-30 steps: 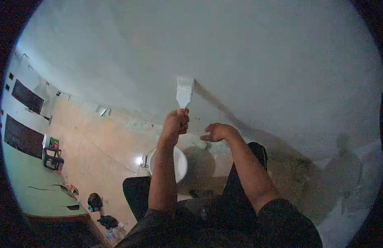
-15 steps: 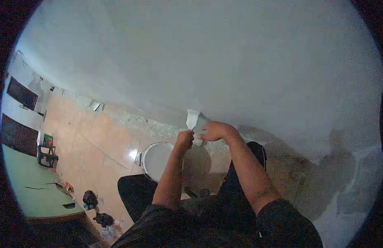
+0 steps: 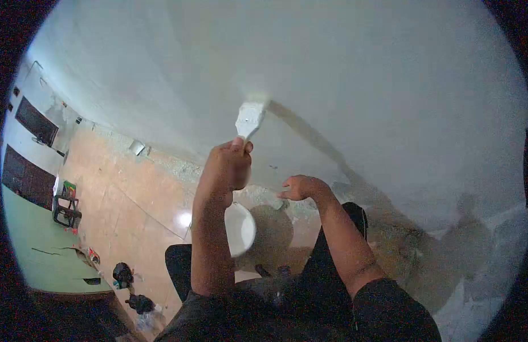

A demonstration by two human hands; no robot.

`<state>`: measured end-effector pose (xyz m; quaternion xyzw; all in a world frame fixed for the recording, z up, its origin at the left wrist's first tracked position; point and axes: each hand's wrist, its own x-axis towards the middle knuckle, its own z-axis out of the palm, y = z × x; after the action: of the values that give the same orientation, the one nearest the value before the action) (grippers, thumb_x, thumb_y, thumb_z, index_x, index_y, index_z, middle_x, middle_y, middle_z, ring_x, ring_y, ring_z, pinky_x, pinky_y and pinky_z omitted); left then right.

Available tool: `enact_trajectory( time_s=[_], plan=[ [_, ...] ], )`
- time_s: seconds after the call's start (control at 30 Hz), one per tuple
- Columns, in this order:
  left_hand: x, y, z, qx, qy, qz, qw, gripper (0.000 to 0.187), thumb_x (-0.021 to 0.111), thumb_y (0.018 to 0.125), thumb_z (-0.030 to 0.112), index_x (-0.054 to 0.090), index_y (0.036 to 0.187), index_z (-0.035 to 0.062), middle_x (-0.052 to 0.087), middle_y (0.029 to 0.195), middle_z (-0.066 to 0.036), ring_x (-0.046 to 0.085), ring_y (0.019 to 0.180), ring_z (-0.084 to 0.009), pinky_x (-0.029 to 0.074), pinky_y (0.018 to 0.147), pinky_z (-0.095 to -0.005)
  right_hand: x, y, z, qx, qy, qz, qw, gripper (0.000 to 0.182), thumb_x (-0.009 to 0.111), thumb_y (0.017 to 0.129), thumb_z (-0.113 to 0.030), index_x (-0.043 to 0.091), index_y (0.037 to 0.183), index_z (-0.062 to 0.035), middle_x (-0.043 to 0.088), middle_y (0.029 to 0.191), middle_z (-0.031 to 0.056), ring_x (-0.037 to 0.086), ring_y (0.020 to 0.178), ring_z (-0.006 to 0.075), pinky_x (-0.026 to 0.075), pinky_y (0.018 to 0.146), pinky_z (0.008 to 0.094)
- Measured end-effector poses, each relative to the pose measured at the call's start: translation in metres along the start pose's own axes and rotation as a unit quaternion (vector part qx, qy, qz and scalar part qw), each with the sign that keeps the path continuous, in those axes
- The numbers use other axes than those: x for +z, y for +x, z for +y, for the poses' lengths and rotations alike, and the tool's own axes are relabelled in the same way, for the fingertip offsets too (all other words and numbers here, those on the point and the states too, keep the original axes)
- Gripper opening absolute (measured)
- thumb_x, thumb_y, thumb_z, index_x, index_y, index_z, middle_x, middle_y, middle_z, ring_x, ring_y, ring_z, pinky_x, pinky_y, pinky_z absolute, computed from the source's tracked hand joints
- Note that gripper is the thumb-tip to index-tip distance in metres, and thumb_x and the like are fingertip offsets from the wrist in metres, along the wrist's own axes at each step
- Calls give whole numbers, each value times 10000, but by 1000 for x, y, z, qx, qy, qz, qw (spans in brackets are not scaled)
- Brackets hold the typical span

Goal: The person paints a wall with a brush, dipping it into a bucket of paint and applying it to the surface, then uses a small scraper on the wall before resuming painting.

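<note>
My left hand (image 3: 228, 165) is wrapped round the handle of a white paint brush (image 3: 250, 118). The brush points up, and its bristles are against the pale wall (image 3: 355, 74). Lower and to the right, my right hand (image 3: 300, 187) hangs near the foot of the wall with its fingers apart, and it holds nothing. Below my left forearm stands a white bucket (image 3: 248, 229), partly hidden by that arm.
Tiled floor (image 3: 127, 194) lies to the left. On it are a dark stool (image 3: 66, 210), black bags (image 3: 123, 276) and, by the wall, a small metallic piece (image 3: 137, 147). Dark doors (image 3: 37, 121) show at the far left.
My left hand has moved up and to the left with the brush, which is now higher on the wall. My right hand has moved slightly, and the hands are farther apart.
</note>
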<state>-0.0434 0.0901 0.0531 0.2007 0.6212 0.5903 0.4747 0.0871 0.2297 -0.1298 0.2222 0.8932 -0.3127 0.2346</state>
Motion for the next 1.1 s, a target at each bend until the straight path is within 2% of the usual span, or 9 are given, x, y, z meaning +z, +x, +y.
enact_trajectory(
  time_s=[0.13, 0.33, 0.5, 0.6, 0.63, 0.67, 0.73, 0.9, 1.1],
  plan=[
    [5, 2, -17, 69, -37, -43, 996, 282, 443, 949, 340, 514, 846, 88, 363, 578, 75, 260, 410, -32, 179, 364, -210, -7, -3, 0, -15, -14, -61, 998, 664, 504, 827, -577, 515, 1251, -65, 516, 1259, 173, 485, 1169, 326, 385, 992, 419],
    [-1, 79, -125, 35, 82, -60, 994, 322, 443, 943, 388, 501, 782, 115, 377, 558, 58, 312, 404, -54, 217, 362, -222, -4, -26, -3, 16, 14, 30, 999, 673, 503, 826, -576, 530, 1220, -31, 513, 1264, 172, 484, 1169, 327, 372, 1003, 408],
    [-20, 82, -196, -97, 13, -35, 995, 287, 501, 906, 366, 508, 794, 101, 402, 555, 41, 347, 398, -81, 247, 347, -257, -1, -20, 3, 37, -4, -5, 999, 675, 521, 819, -581, 516, 1248, -60, 504, 1280, 157, 473, 1186, 307, 362, 1017, 393],
    [-34, 73, -180, -186, -29, -48, 981, 151, 490, 890, 204, 572, 851, 84, 485, 577, 8, 445, 426, -124, 345, 374, -289, -5, -16, 2, 47, 9, -19, 999, 694, 520, 811, -600, 512, 1255, -67, 483, 1306, 150, 473, 1188, 302, 362, 1015, 409],
    [-35, 69, -167, -41, 205, -52, 977, 161, 489, 887, 201, 574, 839, 73, 502, 583, -8, 463, 442, -130, 364, 394, -296, -5, -15, 0, 45, 0, -41, 998, 699, 518, 808, -605, 510, 1257, -69, 474, 1315, 146, 473, 1189, 302, 361, 1014, 416],
    [-36, 67, -155, 102, 419, -52, 901, 172, 489, 884, 197, 577, 826, 61, 520, 590, -24, 481, 459, -136, 383, 414, -303, -3, -16, 0, 45, 0, -46, 998, 699, 518, 808, -605, 510, 1257, -69, 474, 1315, 146, 473, 1189, 302, 361, 1014, 416],
    [-31, 69, -122, 9, 117, 2, 993, 179, 528, 892, 243, 595, 824, 92, 506, 613, 34, 421, 443, -74, 321, 397, -240, 1, -19, 3, 24, 1, 30, 999, 714, 500, 809, -624, 510, 1257, -68, 462, 1326, 151, 468, 1193, 304, 364, 1011, 427],
    [-15, 13, 30, 44, 66, -5, 997, 277, 481, 929, 327, 519, 784, 94, 350, 572, 86, 258, 421, -25, 196, 365, -203, -4, -9, 15, -41, -13, -7, 999, 722, 475, 819, -630, 505, 1260, -60, 472, 1308, 170, 463, 1196, 308, 366, 1013, 417],
    [-1, -15, 50, 132, -5, -47, 990, 277, 459, 936, 348, 509, 828, 97, 339, 564, 87, 259, 416, -31, 182, 362, -215, -1, -5, 10, 0, -12, -21, 1000, 716, 476, 819, -616, 518, 1239, -37, 506, 1271, 167, 471, 1184, 320, 375, 998, 416]
  ],
)
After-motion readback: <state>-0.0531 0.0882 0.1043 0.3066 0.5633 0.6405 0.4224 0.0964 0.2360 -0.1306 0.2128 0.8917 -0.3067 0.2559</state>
